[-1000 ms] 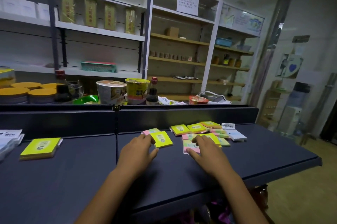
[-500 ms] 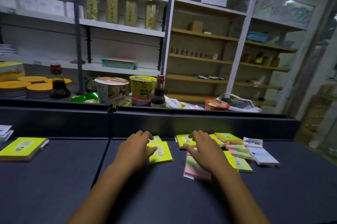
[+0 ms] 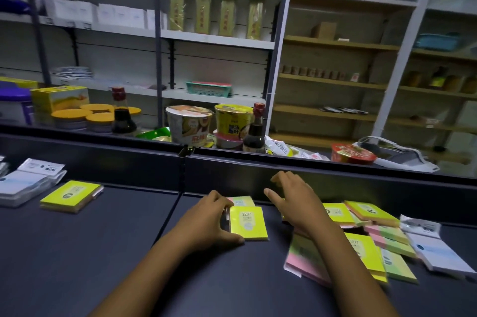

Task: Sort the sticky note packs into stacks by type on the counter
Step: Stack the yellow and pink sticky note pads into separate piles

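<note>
On the dark worktop (image 3: 77, 252), the left hand (image 3: 206, 221) has its grip clasped around the left edge of a yellow sticky note pack (image 3: 248, 223) marked 2207, thumb at its near corner. The right hand (image 3: 296, 203) hovers released, fingers spread, over the jumble of yellow, pink and green packs (image 3: 382, 241). A separate yellow stack (image 3: 69, 196) lies well apart at the left, beside white packs (image 3: 25, 185).

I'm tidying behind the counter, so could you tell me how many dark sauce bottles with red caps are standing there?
2. One sauce bottle stands at the left beside the orange-lidded tubs; the other sauce bottle stands near the middle, right of the yellow noodle cup. More may be hidden behind the goods.
</note>
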`<action>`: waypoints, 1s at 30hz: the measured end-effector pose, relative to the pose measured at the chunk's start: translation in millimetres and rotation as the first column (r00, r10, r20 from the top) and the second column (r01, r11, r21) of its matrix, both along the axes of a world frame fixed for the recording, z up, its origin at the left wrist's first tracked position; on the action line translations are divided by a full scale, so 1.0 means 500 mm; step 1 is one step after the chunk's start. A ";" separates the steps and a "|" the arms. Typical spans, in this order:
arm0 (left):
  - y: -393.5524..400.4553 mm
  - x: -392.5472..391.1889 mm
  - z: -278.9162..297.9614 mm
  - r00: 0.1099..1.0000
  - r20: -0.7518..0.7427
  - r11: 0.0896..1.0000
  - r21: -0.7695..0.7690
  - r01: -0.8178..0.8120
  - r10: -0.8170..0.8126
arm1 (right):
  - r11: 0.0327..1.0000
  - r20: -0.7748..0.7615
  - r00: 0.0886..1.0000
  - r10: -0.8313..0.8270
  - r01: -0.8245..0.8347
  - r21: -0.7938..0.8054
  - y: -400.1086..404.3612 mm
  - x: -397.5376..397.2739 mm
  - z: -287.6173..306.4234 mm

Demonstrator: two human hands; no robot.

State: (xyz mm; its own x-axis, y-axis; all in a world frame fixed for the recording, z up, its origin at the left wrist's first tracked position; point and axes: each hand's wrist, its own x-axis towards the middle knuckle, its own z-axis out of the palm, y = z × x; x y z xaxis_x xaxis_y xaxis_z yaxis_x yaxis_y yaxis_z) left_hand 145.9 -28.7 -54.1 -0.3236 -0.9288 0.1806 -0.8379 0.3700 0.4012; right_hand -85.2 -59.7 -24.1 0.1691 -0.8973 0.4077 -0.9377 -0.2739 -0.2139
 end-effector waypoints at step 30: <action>-0.020 0.066 0.034 0.541 -0.841 0.990 -0.048 -0.132 0.032 | 0.939 -0.010 0.970 0.241 -0.231 0.256 0.022 0.042 -0.055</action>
State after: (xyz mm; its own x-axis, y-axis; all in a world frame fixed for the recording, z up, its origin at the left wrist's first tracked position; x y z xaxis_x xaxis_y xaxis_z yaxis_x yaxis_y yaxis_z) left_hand 178.7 -38.9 -37.4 0.0981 -0.9050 0.4140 -0.1688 0.3949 0.9031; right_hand -64.1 -48.8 -51.5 0.3999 -0.9021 0.1624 -0.8620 -0.4303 -0.2679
